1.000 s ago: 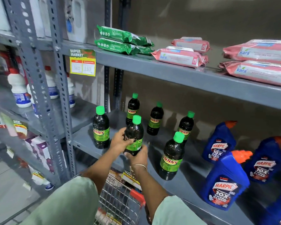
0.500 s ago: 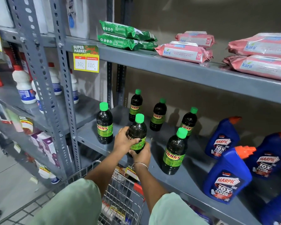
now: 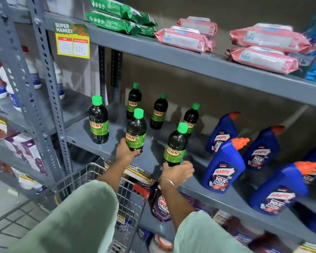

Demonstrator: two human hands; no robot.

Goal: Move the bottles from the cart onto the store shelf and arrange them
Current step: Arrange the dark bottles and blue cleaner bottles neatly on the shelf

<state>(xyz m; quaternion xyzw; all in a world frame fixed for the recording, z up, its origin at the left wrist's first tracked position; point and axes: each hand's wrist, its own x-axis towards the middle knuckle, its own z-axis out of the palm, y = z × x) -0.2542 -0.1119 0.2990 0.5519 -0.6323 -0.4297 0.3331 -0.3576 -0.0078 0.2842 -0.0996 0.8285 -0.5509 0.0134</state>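
Here the left hand curls its fingers around the base of a middle Sunny bottle standing near the front of the grey shelf. The right hand closes around the bottom of the front Sunny bottle to its right; its fingertips are hidden behind the bottle. Four more bottles stand farther back and left. The cart is partly covered by the sleeves.

Dark green-capped bottles carry green labels reading "SUNNY". Blue bottles read "HARPIC" and "10X"; smaller print illegible. Pink packs on the upper shelf read "kara", with "25" at the corner. Yellow price tag on the shelf edge: "SUPER MARKET", handwritten "110"; adjacent figure unclear.
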